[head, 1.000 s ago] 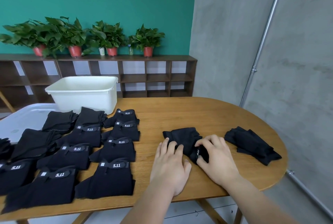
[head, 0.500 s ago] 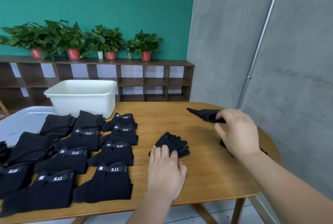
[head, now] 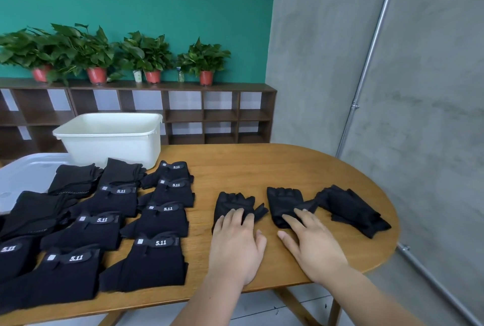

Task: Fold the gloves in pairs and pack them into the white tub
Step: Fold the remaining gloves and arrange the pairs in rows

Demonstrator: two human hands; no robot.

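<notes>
1. Your left hand (head: 235, 247) lies flat, fingers straight, on one black glove (head: 233, 203).
2. Your right hand (head: 314, 244) rests flat on a second glove (head: 284, 202), just beside it at 3 o'clock.
3. At 10 o'clock on the worktop (head: 262, 168) stands the white tub (head: 110, 139).

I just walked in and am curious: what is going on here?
A person is pairing up black gloves. The left hand presses flat on one glove, the right hand on the second glove beside it. More gloves lie heaped at the right. Folded pairs lie in rows at the left, in front of the white tub.
</notes>
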